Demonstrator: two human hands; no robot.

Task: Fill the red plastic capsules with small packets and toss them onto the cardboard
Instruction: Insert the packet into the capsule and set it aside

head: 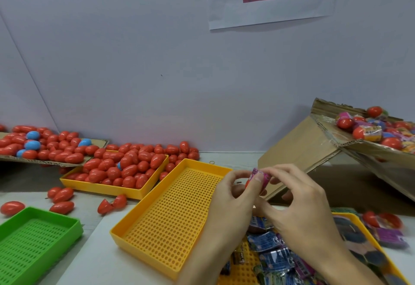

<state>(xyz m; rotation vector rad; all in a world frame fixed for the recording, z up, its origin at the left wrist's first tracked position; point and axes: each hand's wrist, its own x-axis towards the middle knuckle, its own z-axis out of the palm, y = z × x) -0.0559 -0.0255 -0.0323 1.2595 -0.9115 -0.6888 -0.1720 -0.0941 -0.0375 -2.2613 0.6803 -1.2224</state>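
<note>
Progress check from my end: I'd say we're somewhere past halfway, but it's a rough guess. Both hands are up at centre-right of the frame. My left hand (233, 191) has its fingers (258, 179) curled round a red capsule (248, 183), and my right hand (298, 197) is pinching a pink packet (259, 175) right at the capsule's mouth, so this one is mid-fill and not closed yet as far as I can see.

Done pile: the cardboard (33, 161) at the far left carries a heap of closed red capsules with a few blue ones mixed in, and they spill over into the yellow tray (98, 186) next to it and onto the worktop (94, 248). I can't tell from here which of those are actually filled.

Still to go: the packet tray (368, 230) at lower right holds plenty of blue and purple packets, and the tilted cardboard box (298, 147) at right holds more capsules and wrappers. An open capsule (112, 205) lies left of the empty yellow mesh tray (175, 219). The green tray (38, 242) at lower left holds nothing.
</note>
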